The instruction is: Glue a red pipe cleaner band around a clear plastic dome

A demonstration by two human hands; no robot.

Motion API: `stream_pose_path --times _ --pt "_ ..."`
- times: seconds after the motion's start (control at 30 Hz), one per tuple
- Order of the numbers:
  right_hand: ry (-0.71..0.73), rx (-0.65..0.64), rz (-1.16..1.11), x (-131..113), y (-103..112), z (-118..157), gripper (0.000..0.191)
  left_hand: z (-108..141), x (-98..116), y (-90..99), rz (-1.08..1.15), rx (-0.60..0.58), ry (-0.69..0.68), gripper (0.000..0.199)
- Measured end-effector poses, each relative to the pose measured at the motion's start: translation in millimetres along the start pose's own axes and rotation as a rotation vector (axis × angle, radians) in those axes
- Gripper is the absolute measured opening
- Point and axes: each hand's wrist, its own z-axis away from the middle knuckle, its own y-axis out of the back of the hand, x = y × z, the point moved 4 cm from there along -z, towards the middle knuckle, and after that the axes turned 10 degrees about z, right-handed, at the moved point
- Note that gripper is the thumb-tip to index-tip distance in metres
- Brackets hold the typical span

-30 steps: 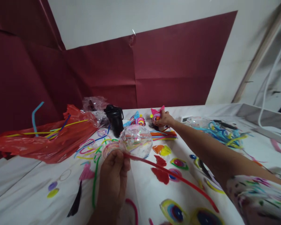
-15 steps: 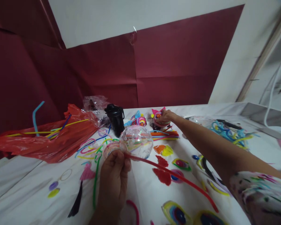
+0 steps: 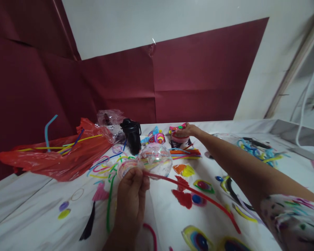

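My left hand (image 3: 131,198) pinches one end of a red pipe cleaner (image 3: 199,194), whose length slopes down to the right. Just beyond that hand a clear plastic ball (image 3: 156,158) sits on the table. My right arm stretches to the back, where my right hand (image 3: 188,130) is closed on a decorated ball (image 3: 180,139) with pink and black pipe-cleaner parts. The hand's far fingers are partly hidden. Beside it stands another colourful decorated ball (image 3: 157,137). Red pipe-cleaner shapes (image 3: 182,198) and an orange and yellow one (image 3: 183,170) lie nearer.
A black lidded cup (image 3: 132,137) stands behind the clear ball. On the left spreads a red plastic bag (image 3: 75,155) with pipe cleaners on it. A bundle of pipe cleaners (image 3: 191,153) lies at mid-table; blue ones (image 3: 253,148) are at right. Eye-like shapes (image 3: 197,238) lie in front.
The decorated ball in my right hand has turned, so its orange round no longer faces me. My left hand keeps the red pipe cleaner. The view has tilted up slightly.
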Motion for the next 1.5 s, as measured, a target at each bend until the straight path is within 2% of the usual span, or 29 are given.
stream_pose_path --times 0.13,0.23,0.37,0.4,0.43,0.5,0.6,0.7,0.8,0.93,1.07,1.13,1.23,1.37,1.5 --pt "-0.02 0.044 -0.061 -2.3 31.1 32.5 0.036 0.6 0.6 -1.1 -0.018 -0.024 0.019 0.035" --pt "0.087 0.031 -0.164 -8.3 52.1 83.9 0.035 4.6 0.7 -4.3 -0.06 -0.079 0.014 0.035" --pt "0.306 -0.153 -0.389 -23.2 55.9 183.8 0.041 15.0 -4.2 -11.8 -0.134 -0.17 -0.038 0.03" --pt "0.381 -0.281 -0.558 -29.2 51.9 209.1 0.04 17.7 -6.8 -13.6 -0.157 -0.191 -0.049 0.029" --pt "0.405 -0.394 -0.709 -33.5 47.7 231.4 0.04 20.3 -9.4 -15.2 -0.177 -0.207 -0.06 0.028" --pt "0.326 -0.498 -0.961 -36.2 41.7 262.6 0.045 24.9 -14.3 -18.0 -0.203 -0.229 -0.076 0.026" --pt "0.161 -0.507 -1.101 -32.6 40.0 283.8 0.052 31.6 -17.2 -23.2 -0.221 -0.256 -0.089 0.025" --pt "0.085 -0.469 -1.112 -26.7 47.8 293.7 0.051 39.8 -14.1 -31.9 -0.261 -0.303 -0.114 0.024" --pt "0.094 -0.476 -1.156 -23.9 55.6 307.9 0.051 48.9 -9.2 -41.7 -0.283 -0.341 -0.142 0.023" --pt "0.219 -0.523 -1.126 -23.9 61.1 331.4 0.043 64.2 -7.4 -52.4 -0.261 -0.338 -0.159 0.024" --pt "0.302 -0.425 -1.021 -17.6 70.5 346.7 0.044 88.3 -14.6 -64.3 -0.23 -0.325 -0.1 0.022" --pt "0.35 -0.335 -0.937 -11.7 76.5 353.4 0.042 102.1 -19.6 -71.1 -0.218 -0.336 -0.07 0.018" --pt "0.443 -0.098 -0.751 0.2 85.7 366.0 0.033 120.4 -28.0 -80.3 -0.19 -0.381 -0.018 0.016" --pt "0.472 0.206 -0.502 16.1 92.0 388.1 0.023 138.5 -39.7 -88.5 -0.118 -0.472 0.08 0.019" --pt "0.558 0.519 -0.331 20.5 99.2 410.2 0.011 152.3 -47.6 -91.7 -0.048 -0.509 0.156 0.022"
